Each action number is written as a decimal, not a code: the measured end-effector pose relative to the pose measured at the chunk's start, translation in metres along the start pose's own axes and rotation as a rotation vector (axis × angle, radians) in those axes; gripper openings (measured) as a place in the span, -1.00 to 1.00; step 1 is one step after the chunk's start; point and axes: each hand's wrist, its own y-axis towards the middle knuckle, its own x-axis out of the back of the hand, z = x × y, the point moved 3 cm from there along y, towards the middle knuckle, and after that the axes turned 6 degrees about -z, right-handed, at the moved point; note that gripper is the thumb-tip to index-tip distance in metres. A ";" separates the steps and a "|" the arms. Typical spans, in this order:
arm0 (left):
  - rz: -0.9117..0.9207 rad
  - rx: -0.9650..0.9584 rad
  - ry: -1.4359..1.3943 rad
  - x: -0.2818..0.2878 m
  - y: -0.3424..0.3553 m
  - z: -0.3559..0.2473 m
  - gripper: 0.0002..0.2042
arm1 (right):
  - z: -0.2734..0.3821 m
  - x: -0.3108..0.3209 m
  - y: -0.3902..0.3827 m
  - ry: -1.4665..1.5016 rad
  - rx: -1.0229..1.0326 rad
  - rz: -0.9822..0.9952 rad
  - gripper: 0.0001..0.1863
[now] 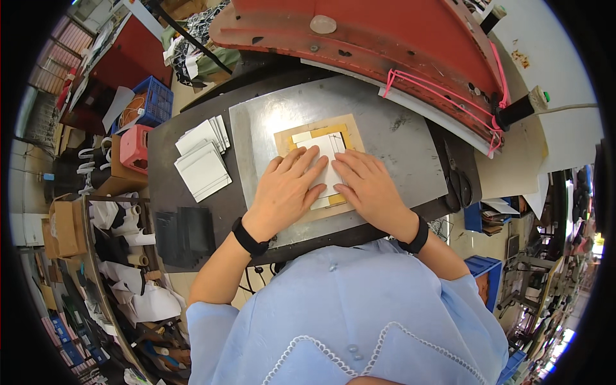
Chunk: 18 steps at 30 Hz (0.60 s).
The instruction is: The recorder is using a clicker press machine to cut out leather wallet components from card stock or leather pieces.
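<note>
At the centre of the bench, both hands lie flat, palms down, on a white sheet (326, 157). The left hand (285, 192) has its fingers spread and stretched forward, tips resting on the sheet's left half; nothing is pinched, it simply presses. The right hand (371, 187) mirrors it just beside, fingers together and laid across the sheet's right half, the two index fingers nearly touching. Each wrist wears a black band.

The white sheet sits on a yellow square (337, 133) whose border peeks out at the top and lower right, and that in turn lies on a tan cardboard board (287, 140). All of it rests on a grey metal plate (398, 138), scuffed and dull, which covers most of a dark worktable (168, 186).

To the left of the plate, well apart from the hands, two fanned stacks of white cards (203, 160) wait on the dark surface, and nearer the person a pile of black pieces (185, 232) lies by the table edge. Above the plate looms a big red machine arm (385, 38), with a pink cord (443, 96) looped along its lower edge.

Round about, the room is crowded: a blue crate (154, 102) and a pink crate (136, 146) at the far left, cardboard boxes (64, 224) and rolls of material below them, another blue bin (491, 273) at the right.
</note>
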 end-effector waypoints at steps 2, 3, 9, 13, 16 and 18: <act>0.010 -0.021 0.027 0.004 0.002 -0.002 -0.51 | 0.002 0.007 -0.004 0.000 0.020 -0.021 -0.61; 0.004 -0.034 0.045 0.003 0.001 -0.003 -0.52 | 0.004 0.009 -0.011 -0.006 0.039 -0.017 -0.63; 0.000 -0.091 0.173 -0.001 0.005 -0.012 -0.54 | 0.010 0.014 -0.022 -0.101 0.127 -0.002 -0.64; -0.005 -0.102 0.201 0.000 0.003 -0.010 -0.55 | -0.039 0.053 -0.023 0.059 -0.130 -0.212 -0.47; 0.007 -0.087 0.139 -0.003 -0.001 -0.008 -0.56 | -0.085 0.144 -0.023 -0.281 -0.370 -0.849 -0.42; -0.008 -0.077 0.108 -0.003 0.000 -0.005 -0.57 | -0.123 0.190 -0.032 -0.341 -0.588 -1.062 -0.40</act>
